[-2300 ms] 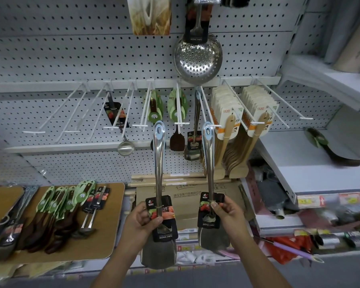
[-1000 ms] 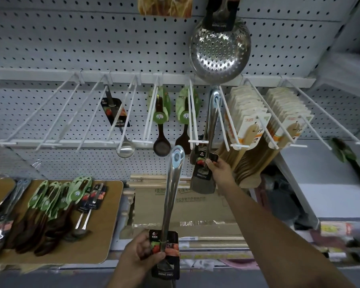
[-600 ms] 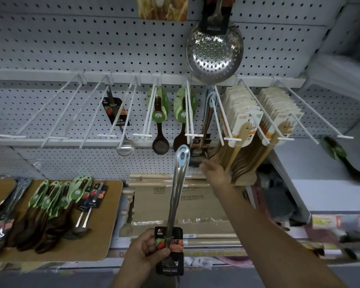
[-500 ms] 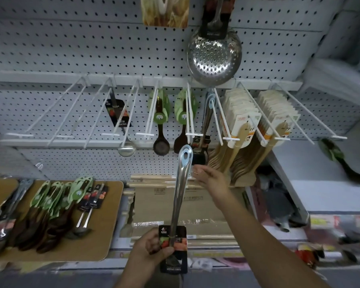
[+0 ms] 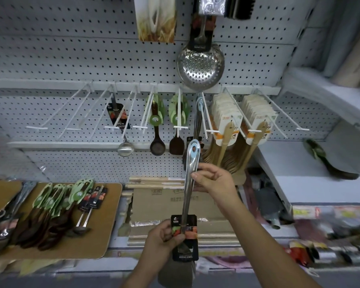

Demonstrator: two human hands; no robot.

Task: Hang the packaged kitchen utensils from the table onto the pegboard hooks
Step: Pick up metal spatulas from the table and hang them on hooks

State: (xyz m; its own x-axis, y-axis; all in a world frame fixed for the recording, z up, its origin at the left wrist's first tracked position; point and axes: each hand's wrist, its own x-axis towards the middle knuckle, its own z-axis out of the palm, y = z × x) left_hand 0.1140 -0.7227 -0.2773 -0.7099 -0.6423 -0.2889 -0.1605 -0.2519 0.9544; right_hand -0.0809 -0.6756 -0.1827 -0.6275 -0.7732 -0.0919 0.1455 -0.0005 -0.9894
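Pegboard (image 5: 71, 59) behind; left hand (image 5: 164, 240) grips spatula (image 5: 186, 200) at card, blade blurred, half hidden; right hand (image 5: 216, 181) pinches handle.

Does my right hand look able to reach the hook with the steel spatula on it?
Probably yes: the right hand sits below that hook, nothing between, though it pinches the held spatula.
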